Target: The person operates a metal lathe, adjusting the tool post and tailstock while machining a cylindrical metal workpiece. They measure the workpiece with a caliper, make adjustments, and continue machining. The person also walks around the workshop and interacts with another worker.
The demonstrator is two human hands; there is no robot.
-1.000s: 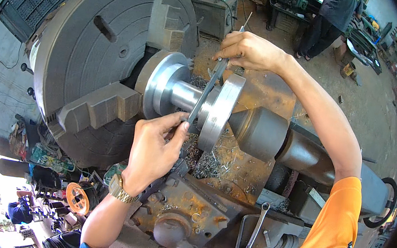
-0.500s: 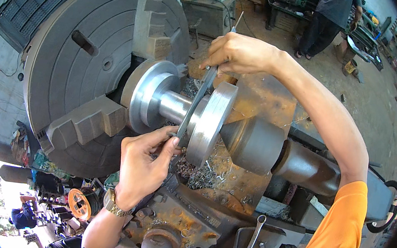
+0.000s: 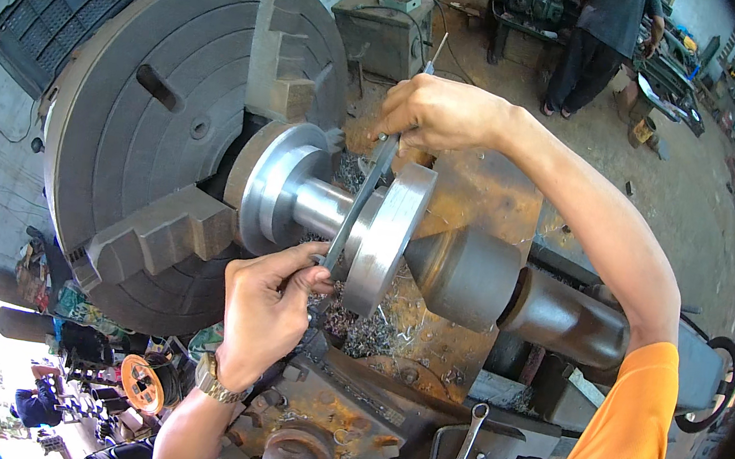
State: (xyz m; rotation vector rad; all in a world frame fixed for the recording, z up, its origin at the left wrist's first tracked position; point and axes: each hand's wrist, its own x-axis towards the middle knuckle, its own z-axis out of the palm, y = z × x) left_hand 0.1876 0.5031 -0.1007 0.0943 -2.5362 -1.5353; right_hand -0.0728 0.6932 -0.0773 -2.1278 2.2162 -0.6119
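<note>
A turned steel shaft [image 3: 319,204] with a bright flange [image 3: 390,240] at its right and a stepped flange [image 3: 274,183] at its left sits between the lathe chuck [image 3: 143,151] and the cone-shaped tailstock centre [image 3: 468,274]. Across the shaft, close by the right flange's inner side, lies a long metal vernier caliper [image 3: 359,209]. My left hand [image 3: 270,309] pinches its near end between thumb and fingers. On the far side, my right hand [image 3: 442,110] is closed round its other end, and a thin rod sticks out beyond the knuckles. The jaws' exact contact with the shaft cannot be made out.
Metal chips [image 3: 364,330] lie beneath the shaft. A chuck jaw [image 3: 170,228] juts out left of my left hand. The rusty tool post [image 3: 331,413] and a combination spanner [image 3: 461,452] are nearest me. Another person [image 3: 596,51] stands at the back right.
The view has shifted slightly. My left thumb and fingers have changed position a little on the caliper's near end. My right hand keeps its hold.
</note>
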